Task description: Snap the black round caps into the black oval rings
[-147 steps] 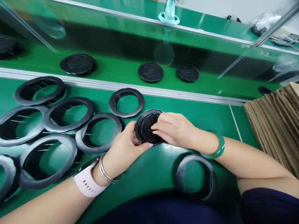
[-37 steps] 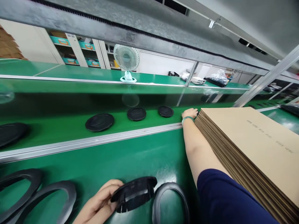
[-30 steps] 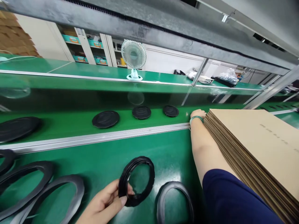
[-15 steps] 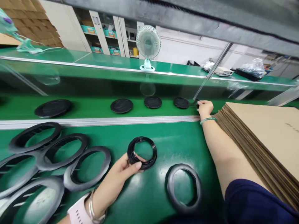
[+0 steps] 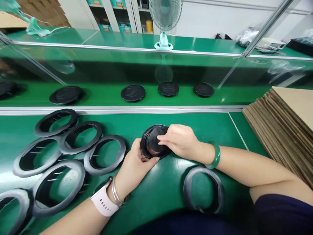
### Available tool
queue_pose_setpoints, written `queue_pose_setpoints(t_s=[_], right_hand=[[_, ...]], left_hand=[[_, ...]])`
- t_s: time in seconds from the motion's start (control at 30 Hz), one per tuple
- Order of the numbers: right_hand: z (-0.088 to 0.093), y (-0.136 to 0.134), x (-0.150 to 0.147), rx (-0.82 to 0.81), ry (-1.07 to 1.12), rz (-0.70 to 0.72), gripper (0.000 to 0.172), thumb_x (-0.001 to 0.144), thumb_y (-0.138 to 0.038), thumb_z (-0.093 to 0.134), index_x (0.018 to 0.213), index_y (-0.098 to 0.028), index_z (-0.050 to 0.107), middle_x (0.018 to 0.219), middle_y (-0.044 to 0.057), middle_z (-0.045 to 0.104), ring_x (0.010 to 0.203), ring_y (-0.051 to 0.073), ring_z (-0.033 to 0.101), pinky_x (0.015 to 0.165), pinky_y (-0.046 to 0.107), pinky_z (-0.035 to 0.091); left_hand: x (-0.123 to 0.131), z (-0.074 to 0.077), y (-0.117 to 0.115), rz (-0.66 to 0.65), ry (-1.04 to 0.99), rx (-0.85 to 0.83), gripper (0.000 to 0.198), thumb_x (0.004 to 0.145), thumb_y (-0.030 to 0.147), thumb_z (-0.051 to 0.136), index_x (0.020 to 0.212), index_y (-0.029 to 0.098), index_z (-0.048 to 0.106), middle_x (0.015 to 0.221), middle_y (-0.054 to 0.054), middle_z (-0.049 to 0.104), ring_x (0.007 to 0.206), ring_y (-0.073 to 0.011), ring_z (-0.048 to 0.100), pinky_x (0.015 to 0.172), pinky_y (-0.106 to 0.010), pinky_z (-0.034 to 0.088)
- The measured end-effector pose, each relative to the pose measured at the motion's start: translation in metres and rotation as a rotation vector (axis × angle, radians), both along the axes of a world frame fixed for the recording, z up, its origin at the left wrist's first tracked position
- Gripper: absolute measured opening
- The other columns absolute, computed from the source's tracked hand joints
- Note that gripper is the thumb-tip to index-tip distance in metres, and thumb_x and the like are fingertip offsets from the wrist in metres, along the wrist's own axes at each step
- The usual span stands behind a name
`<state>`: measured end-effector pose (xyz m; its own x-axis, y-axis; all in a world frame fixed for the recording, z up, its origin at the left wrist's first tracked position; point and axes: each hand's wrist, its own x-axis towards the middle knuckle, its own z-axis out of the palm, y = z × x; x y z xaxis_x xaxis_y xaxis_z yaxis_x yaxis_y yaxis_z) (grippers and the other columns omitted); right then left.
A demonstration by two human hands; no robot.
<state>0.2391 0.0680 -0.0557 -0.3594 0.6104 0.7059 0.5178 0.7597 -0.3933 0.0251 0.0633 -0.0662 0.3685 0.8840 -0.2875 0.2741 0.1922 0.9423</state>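
My left hand grips a black plastic ring by its near left side, thumb along the front edge. My right hand pinches a thin, dark round disc between thumb and fingers. That disc lies over the opening of the ring and covers much of it; whether it touches the ring I cannot tell. Both hands are above the green table. To the right of my left hand, a larger grey-black ring lies on the tabletop.
Several grey-black rings lie overlapping at the left. Beyond a metal rail, black round discs sit on a green belt. A stack of cardboard sheets stands at the right. A fan stands behind the clear panel.
My right hand has come back from the belt at the far right to the black ring, bringing the dark disc. My left hand keeps its grip on the ring. The view has tilted down.
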Motion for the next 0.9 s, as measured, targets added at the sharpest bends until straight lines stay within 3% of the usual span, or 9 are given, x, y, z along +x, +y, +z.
queue_pose_setpoints(t_s=[0.1,0.33,0.9], right_hand=[[-0.009,0.002,0.004,0.031,-0.115,0.009,0.024,0.109,-0.022,0.049,0.099,-0.017,0.07,0.079,0.003,0.056,0.067,0.016,0.051,0.059,0.027,0.041],[-0.01,0.004,0.002,0.13,-0.162,0.029,0.016,0.109,-0.018,0.048,0.106,-0.016,0.065,0.078,0.002,0.055,0.069,0.016,0.051,0.062,0.028,0.043],[-0.017,0.005,0.005,0.156,-0.322,0.056,0.021,0.105,-0.008,0.041,0.112,-0.018,0.058,0.08,0.002,0.056,0.069,0.019,0.05,0.06,0.032,0.044]], left_hand=[[0.0,0.001,0.001,0.027,0.025,0.008,0.053,0.075,0.032,0.08,0.115,0.023,0.046,0.105,-0.003,0.07,0.095,-0.0241,0.072,0.079,-0.036,0.059],[0.003,0.002,0.001,0.03,0.029,0.001,0.053,0.074,0.03,0.079,0.116,0.023,0.047,0.105,-0.002,0.07,0.09,-0.0223,0.071,0.075,-0.033,0.058],[0.003,0.0,0.0,0.039,0.012,0.001,0.054,0.072,0.028,0.08,0.115,0.023,0.047,0.1,-0.002,0.07,0.085,-0.0222,0.072,0.068,-0.031,0.058]])
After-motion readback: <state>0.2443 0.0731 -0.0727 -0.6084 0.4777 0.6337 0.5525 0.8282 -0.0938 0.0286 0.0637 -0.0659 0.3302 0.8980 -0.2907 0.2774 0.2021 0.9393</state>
